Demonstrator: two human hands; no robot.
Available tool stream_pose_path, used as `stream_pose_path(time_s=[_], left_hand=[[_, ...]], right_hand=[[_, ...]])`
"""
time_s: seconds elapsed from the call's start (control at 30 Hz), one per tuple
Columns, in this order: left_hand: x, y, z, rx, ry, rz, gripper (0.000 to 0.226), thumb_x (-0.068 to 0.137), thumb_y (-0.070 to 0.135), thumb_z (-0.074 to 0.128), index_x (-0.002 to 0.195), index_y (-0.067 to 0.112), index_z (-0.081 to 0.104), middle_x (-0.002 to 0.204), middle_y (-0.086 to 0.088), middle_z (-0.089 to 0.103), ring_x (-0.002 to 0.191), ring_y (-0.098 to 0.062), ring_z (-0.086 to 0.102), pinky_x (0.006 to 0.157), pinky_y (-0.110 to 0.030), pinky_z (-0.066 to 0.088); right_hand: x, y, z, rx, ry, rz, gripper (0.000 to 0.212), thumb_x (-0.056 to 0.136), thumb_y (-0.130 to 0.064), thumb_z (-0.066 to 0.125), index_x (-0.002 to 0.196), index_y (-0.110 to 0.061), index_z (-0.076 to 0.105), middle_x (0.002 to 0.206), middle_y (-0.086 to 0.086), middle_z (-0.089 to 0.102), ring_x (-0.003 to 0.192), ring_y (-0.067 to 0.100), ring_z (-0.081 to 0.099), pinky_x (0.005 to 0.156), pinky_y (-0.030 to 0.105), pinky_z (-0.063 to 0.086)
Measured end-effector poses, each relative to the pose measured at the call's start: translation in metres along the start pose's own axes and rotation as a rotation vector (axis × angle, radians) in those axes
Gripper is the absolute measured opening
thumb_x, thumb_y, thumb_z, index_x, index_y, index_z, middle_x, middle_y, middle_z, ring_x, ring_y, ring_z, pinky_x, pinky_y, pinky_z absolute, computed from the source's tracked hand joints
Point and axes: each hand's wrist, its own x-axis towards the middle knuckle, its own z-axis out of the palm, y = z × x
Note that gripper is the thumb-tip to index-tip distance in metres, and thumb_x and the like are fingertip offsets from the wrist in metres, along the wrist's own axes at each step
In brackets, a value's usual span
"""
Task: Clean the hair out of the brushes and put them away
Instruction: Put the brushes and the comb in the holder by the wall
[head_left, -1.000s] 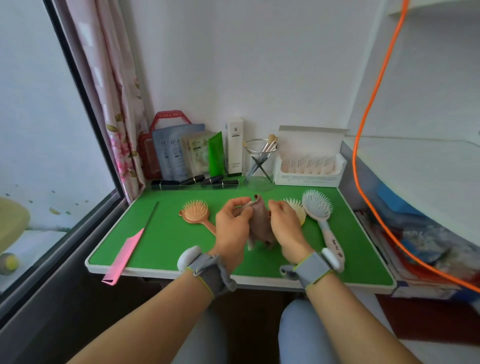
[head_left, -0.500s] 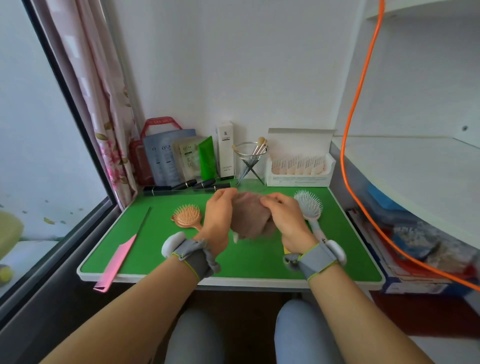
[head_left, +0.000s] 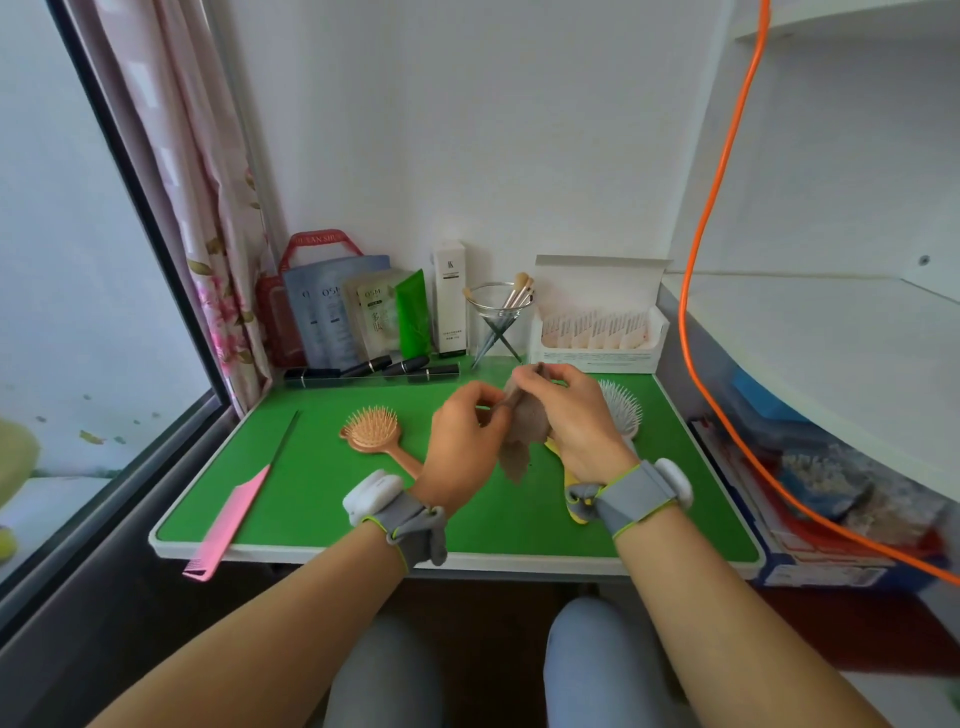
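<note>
At frame centre, the left hand (head_left: 462, 441) and right hand (head_left: 566, 410) both pinch a brown cloth (head_left: 524, 431), seemingly preparing it; next, a brush must be picked up.

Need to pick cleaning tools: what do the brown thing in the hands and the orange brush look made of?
The brown piece looks like soft matte cloth or tissue: it hangs limp and creased between the left hand and right hand. The orange brush looks like smooth moulded plastic, with bristles of the same colour; wood can't be excluded.
</note>
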Motion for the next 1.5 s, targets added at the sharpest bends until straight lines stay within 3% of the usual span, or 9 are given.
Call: stream_pose_path(time_s=[0.2, 0.4, 0.5, 0.63, 0.9, 1.0, 1.2, 1.37, 1.5], left_hand=[[0.011, -0.003, -0.008, -0.040, 0.123, -0.077, 0.009, 0.093, 0.015, 0.053, 0.093, 0.013, 0.062, 0.085, -0.001, 0.066, 0.078, -0.019, 0.060, 0.071, -0.035, 0.051], [0.026, -0.002, -0.026, 0.063, 0.296, -0.105, 0.011, 0.092, 0.016, 0.054, 0.097, 0.014, 0.064, 0.087, 0.003, 0.063, 0.087, -0.018, 0.059, 0.078, -0.032, 0.049], [0.030, 0.005, -0.028, 0.108, 0.333, -0.095, 0.012, 0.091, 0.017, 0.055, 0.096, 0.012, 0.065, 0.091, -0.001, 0.066, 0.086, -0.018, 0.059, 0.075, -0.030, 0.046], [0.020, 0.014, -0.023, 0.068, 0.270, -0.035, 0.011, 0.090, 0.017, 0.056, 0.095, 0.011, 0.064, 0.089, -0.003, 0.067, 0.085, -0.021, 0.061, 0.074, -0.040, 0.054], [-0.003, 0.010, -0.002, 0.135, 0.018, 0.179, 0.019, 0.086, 0.028, 0.066, 0.097, 0.013, 0.061, 0.096, -0.001, 0.060, 0.085, -0.014, 0.056, 0.076, -0.031, 0.046], [-0.002, 0.008, 0.001, 0.201, -0.037, 0.153, 0.035, 0.079, 0.033, 0.073, 0.102, 0.013, 0.057, 0.100, 0.001, 0.055, 0.086, -0.013, 0.054, 0.075, -0.029, 0.044], [0.003, 0.011, -0.001, 0.071, 0.003, 0.071, 0.008, 0.089, 0.009, 0.057, 0.095, 0.012, 0.063, 0.084, 0.000, 0.063, 0.081, -0.018, 0.058, 0.071, -0.028, 0.045], [0.004, 0.023, 0.000, -0.147, -0.025, -0.061, 0.010, 0.090, 0.007, 0.058, 0.090, 0.015, 0.064, 0.082, -0.002, 0.064, 0.079, -0.019, 0.059, 0.070, -0.032, 0.048], [0.000, 0.035, 0.007, -0.261, -0.042, -0.093, 0.008, 0.089, 0.005, 0.059, 0.090, 0.011, 0.064, 0.078, -0.004, 0.063, 0.072, -0.015, 0.057, 0.059, -0.019, 0.047]], right_hand=[[0.003, -0.004, -0.003, -0.141, 0.019, -0.102, 0.024, 0.081, -0.003, 0.069, 0.104, -0.011, 0.066, 0.098, 0.015, 0.069, 0.089, 0.028, 0.065, 0.078, 0.040, 0.053], [0.007, -0.011, -0.011, -0.454, 0.036, -0.291, 0.009, 0.084, -0.015, 0.065, 0.081, -0.022, 0.070, 0.075, -0.008, 0.066, 0.073, 0.008, 0.059, 0.061, 0.019, 0.043], [0.011, -0.014, -0.009, -0.587, 0.043, -0.313, 0.010, 0.085, -0.020, 0.062, 0.080, -0.018, 0.071, 0.071, -0.007, 0.063, 0.069, 0.010, 0.054, 0.056, 0.022, 0.039], [0.014, -0.013, -0.001, -0.501, 0.079, -0.194, 0.020, 0.083, -0.020, 0.061, 0.076, -0.001, 0.063, 0.064, 0.004, 0.054, 0.065, 0.019, 0.047, 0.054, 0.027, 0.036], [0.009, -0.009, 0.006, -0.250, 0.081, -0.033, 0.023, 0.080, -0.019, 0.064, 0.062, -0.015, 0.050, 0.069, 0.011, 0.057, 0.069, 0.026, 0.055, 0.068, 0.046, 0.055], [0.004, -0.011, 0.003, -0.234, 0.056, -0.006, 0.015, 0.077, -0.023, 0.063, 0.071, -0.012, 0.056, 0.077, 0.016, 0.070, 0.073, 0.034, 0.068, 0.068, 0.045, 0.057], [0.000, -0.016, -0.011, -0.164, 0.040, 0.015, 0.021, 0.085, -0.024, 0.054, 0.080, -0.005, 0.059, 0.057, 0.008, 0.065, 0.052, 0.028, 0.068, 0.047, 0.029, 0.053], [-0.005, -0.017, -0.024, -0.273, 0.093, -0.023, 0.024, 0.086, -0.030, 0.050, 0.091, -0.008, 0.058, 0.082, 0.010, 0.061, 0.076, 0.025, 0.058, 0.077, 0.047, 0.052], [-0.013, -0.020, -0.032, -0.147, 0.049, 0.031, 0.027, 0.091, -0.017, 0.041, 0.098, -0.004, 0.064, 0.097, 0.015, 0.061, 0.084, 0.026, 0.054, 0.071, 0.038, 0.044]])
